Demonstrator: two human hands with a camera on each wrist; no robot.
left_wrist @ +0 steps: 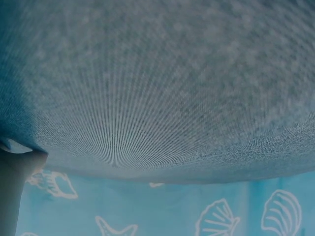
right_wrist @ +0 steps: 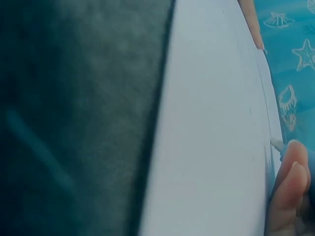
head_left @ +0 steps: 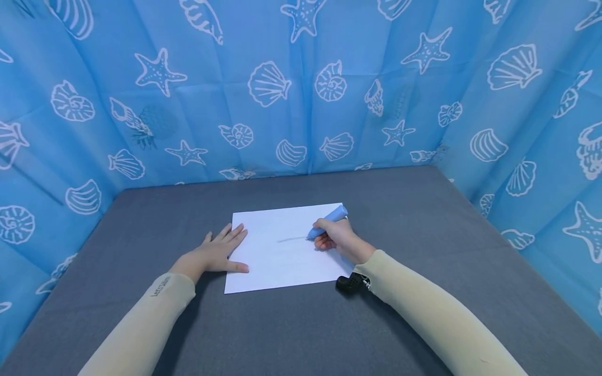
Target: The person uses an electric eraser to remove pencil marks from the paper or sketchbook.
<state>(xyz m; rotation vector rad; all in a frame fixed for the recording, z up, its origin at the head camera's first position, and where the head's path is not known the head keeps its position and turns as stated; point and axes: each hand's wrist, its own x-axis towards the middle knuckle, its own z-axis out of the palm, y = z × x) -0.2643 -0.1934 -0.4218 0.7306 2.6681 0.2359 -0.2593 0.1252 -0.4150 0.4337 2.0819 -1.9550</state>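
A white sheet of paper (head_left: 277, 266) lies on the table. Its left edge is under the spread, straight fingers of my left hand (head_left: 215, 254), which rests flat there. My right hand (head_left: 342, 236) pinches a thick blue marker (head_left: 329, 220) over the right half of the sheet, its tip at the paper. From that tip a thin, faint line (head_left: 291, 239) runs left. The right wrist view shows the curled fingers (right_wrist: 288, 196) and the marker's pale tip (right_wrist: 276, 143) beside the paper (right_wrist: 211, 123). Only a sliver of my left hand (left_wrist: 22, 164) appears in the left wrist view.
Dark grey cloth covers the table (head_left: 291, 329) around the sheet. A blue curtain (head_left: 211, 94) with white shells and starfish hangs behind and along both sides. Below my right wrist is a small black device (head_left: 349, 283). Pale sleeves (head_left: 141, 324) cover both forearms.
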